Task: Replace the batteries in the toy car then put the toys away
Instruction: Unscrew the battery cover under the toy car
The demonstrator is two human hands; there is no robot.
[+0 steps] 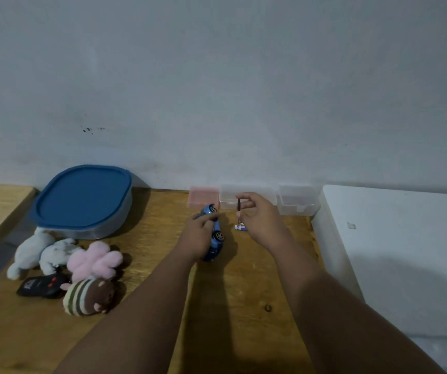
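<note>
Hands on toy car (215, 249) and thin dark tool (239, 205)

The left hand (199, 233) curls round the blue toy car, held on its side against the wooden table (244, 319), wheels turned toward the right hand (263, 222). That hand pinches the thin dark tool upright between thumb and fingertips. Just below the tool's tip lies a small blue-and-white item (240, 227). Beyond both hands, a pink box (203, 197) and two clear boxes (246, 195) line the wall. Well to the left hand's outer side sit a blue-lidded container (83, 197), plush toys (95, 260) and a black remote (42, 286).
</note>
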